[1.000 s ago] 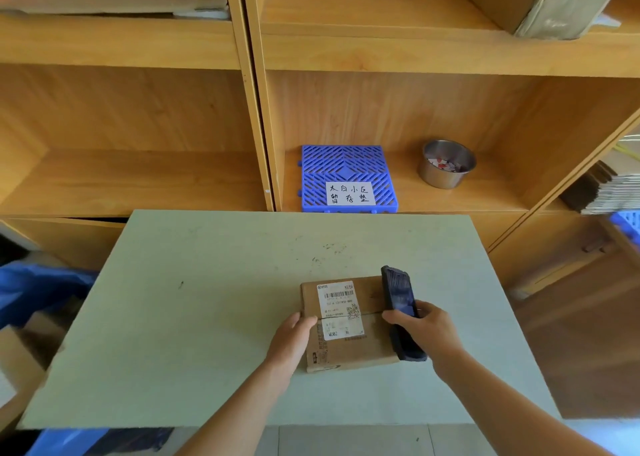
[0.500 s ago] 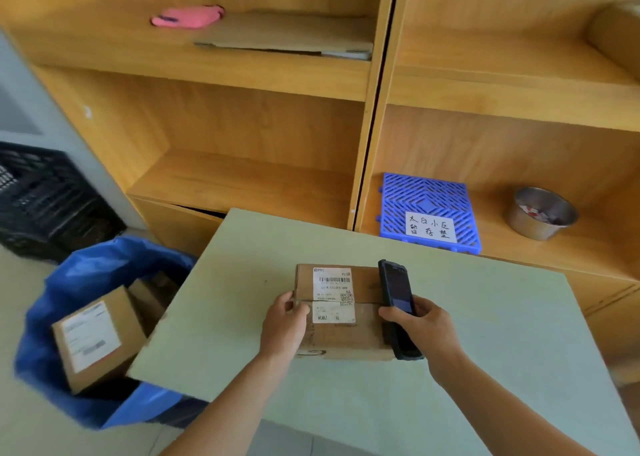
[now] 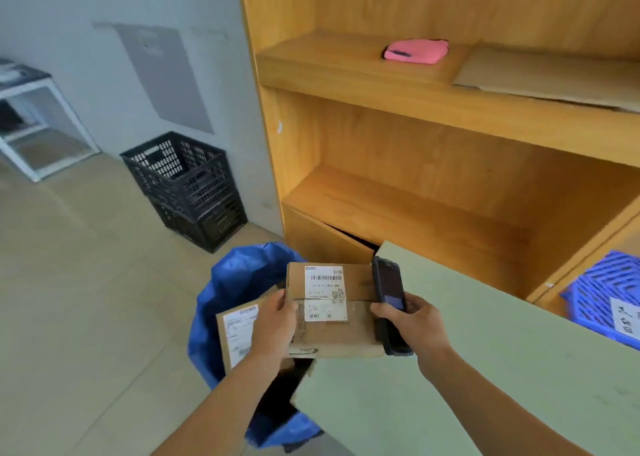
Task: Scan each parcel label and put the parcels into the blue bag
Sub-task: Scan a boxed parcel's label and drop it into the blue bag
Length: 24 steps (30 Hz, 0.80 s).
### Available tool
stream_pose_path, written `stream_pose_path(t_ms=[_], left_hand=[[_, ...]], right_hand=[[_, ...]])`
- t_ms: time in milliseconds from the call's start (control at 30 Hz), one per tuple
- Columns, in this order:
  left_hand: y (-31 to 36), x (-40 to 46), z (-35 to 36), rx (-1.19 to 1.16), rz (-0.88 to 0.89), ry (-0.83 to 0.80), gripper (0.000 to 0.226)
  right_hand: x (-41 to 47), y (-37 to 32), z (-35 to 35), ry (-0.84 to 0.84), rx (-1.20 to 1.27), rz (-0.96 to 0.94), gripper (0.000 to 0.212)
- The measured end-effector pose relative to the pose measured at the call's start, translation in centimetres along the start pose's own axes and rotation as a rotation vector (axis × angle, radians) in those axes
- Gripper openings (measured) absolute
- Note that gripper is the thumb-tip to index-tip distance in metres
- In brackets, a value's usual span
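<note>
Cardboard parcel (image 3: 332,320) over table (image 3: 485,369) corner, above blue bag (image 3: 239,275) | left hand (image 3: 273,324) grips its left edge | right hand (image 3: 412,320) clasps scanner (image 3: 389,303) against its right side | second parcel (image 3: 239,334) in bag

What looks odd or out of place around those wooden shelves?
The lower wooden cabinet door beneath the shelves hangs askew, leaving a dark wedge-shaped gap along its top. Nothing looks spilled; the brown cardboard parcel looks intact.

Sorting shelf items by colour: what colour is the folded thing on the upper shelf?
Pink, with a dark edge; the folded thing shows in the head view, beside flat cardboard.
</note>
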State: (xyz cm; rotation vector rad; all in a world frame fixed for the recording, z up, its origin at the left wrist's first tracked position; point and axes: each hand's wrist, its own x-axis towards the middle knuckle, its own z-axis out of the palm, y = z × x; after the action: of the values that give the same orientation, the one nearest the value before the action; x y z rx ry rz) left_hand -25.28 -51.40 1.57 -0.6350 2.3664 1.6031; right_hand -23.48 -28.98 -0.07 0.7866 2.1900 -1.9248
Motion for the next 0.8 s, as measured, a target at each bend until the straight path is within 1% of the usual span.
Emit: stream_pose_path(t_ms=[67,200,300,333,400,433,500,667,800], left_hand=[[-0.7,2.0,-2.0,0.000,-0.039,0.023,0.024],[-2.3,6.0,-5.5,0.050,-0.056,0.052,0.023],[-2.9,7.8,-6.9,-0.001,-0.098,0.039,0.025],[-3.1,8.1,-7.1,-0.016,-0.115,0.039,0.028],[-3.7,9.0,-7.6,-0.038,-0.125,0.065,0.042],[-3.9,9.2,-7.9,-0.062,-0.102,0.071,0.048],[-4.2,9.5,-8.0,-0.116,-0.064,0.074,0.051],[-3.4,9.3,-7.0,-0.152,0.013,0.113,0.047],[-1.5,8.6,-4.9,-0.161,0.061,0.080,0.046]], right_hand=[[0.8,-0.3,3.0,-0.026,-0.023,-0.003,0.054],[2.9,-0.4,8.1,-0.038,-0.078,0.033,0.053],[4.1,-0.4,10.6,-0.047,-0.125,0.047,0.051],[4.4,-0.3,11.1,-0.047,-0.142,0.051,0.049],[5.2,0.2,12.1,-0.021,-0.184,0.061,0.047],[5.4,0.5,12.3,-0.001,-0.210,0.068,0.047],[5.7,1.2,12.4,0.031,-0.249,0.085,0.050],[5.9,1.8,10.3,0.046,-0.257,0.095,0.055],[5.9,1.9,7.8,0.068,-0.210,0.111,0.051]])
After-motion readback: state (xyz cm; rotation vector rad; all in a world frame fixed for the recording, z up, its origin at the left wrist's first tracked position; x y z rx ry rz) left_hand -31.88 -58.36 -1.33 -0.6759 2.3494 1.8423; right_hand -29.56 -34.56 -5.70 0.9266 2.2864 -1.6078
